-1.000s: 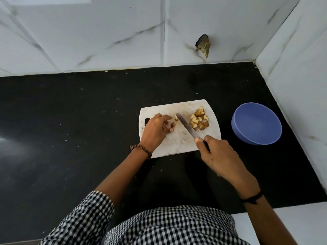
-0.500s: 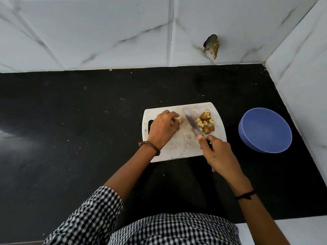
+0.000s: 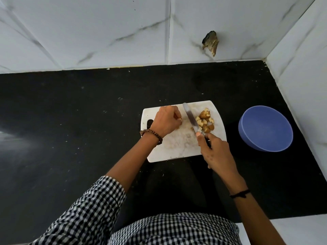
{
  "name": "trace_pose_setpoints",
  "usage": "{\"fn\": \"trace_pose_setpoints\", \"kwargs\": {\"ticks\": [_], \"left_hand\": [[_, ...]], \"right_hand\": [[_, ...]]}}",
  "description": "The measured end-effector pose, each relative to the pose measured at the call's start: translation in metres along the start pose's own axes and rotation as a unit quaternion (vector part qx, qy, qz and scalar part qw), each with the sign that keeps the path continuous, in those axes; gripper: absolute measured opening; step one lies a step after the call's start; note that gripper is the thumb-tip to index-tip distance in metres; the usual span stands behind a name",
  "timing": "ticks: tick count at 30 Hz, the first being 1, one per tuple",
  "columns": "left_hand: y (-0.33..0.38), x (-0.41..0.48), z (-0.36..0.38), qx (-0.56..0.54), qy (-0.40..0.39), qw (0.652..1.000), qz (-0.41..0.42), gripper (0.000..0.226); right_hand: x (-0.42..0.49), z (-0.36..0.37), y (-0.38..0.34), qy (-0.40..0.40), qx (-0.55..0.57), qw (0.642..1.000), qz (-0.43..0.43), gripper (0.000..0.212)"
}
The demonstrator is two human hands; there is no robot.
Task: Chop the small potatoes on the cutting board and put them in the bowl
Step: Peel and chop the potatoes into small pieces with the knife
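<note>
The right hand point(image 3: 215, 151) is wrapped around the handle of the knife point(image 3: 192, 119), index finger stretched forward so its tip sits at the base of the blade; that extended finger looks meant to steady the edge and press it down. The blade runs diagonally up and away across the cutting board point(image 3: 178, 144), its flat side just beside the heap of chopped potato pieces point(image 3: 206, 121), as if it also served as a fence keeping the cut pieces to the right.

The left hand point(image 3: 166, 121) is curled, knuckles up, fingertips tucked toward the blade. It probably pins a last bit of potato beneath them (a pale scrap peeks out at the fingertips), but the hand covers whatever it holds, so I cannot say for sure. Curling the tips under keeps them clear of the edge.

The board lies on the black countertop point(image 3: 70, 129), with its handle slot at the left, by the wrist with the bead bracelet point(image 3: 152, 135). The blue bowl point(image 3: 265, 129) stands well apart to the right of the board and appears empty, on the knife-hand side, where pieces could be swept or carried across. Chopping seems nearly done; none of the potato has reached the bowl yet.
</note>
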State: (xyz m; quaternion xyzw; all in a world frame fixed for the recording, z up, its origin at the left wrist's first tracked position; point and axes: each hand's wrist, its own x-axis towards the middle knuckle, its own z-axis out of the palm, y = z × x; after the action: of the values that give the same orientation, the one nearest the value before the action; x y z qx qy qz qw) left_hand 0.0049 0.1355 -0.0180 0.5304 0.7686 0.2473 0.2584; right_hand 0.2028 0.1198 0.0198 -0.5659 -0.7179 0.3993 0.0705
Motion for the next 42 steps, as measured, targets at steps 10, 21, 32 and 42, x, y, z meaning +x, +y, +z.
{"fn": "trace_pose_setpoints", "kwargs": {"ticks": [10,21,32,42], "left_hand": [[-0.003,-0.008,0.013,-0.025,-0.002,0.999,0.047,0.013],[0.001,-0.013,0.020,0.019,0.064,0.997,0.030,0.021],[0.002,-0.016,0.013,0.032,0.058,0.997,0.035,0.012],[0.006,-0.016,0.014,0.055,0.055,0.996,0.036,0.015]], "right_hand": [[-0.001,0.008,0.012,0.021,0.010,1.000,0.008,0.044],[0.008,0.020,0.009,0.055,-0.076,0.995,-0.031,0.041],[0.011,0.036,0.004,0.063,-0.110,0.991,-0.044,0.044],[0.014,0.052,-0.001,0.093,-0.235,0.967,-0.020,0.048]]}}
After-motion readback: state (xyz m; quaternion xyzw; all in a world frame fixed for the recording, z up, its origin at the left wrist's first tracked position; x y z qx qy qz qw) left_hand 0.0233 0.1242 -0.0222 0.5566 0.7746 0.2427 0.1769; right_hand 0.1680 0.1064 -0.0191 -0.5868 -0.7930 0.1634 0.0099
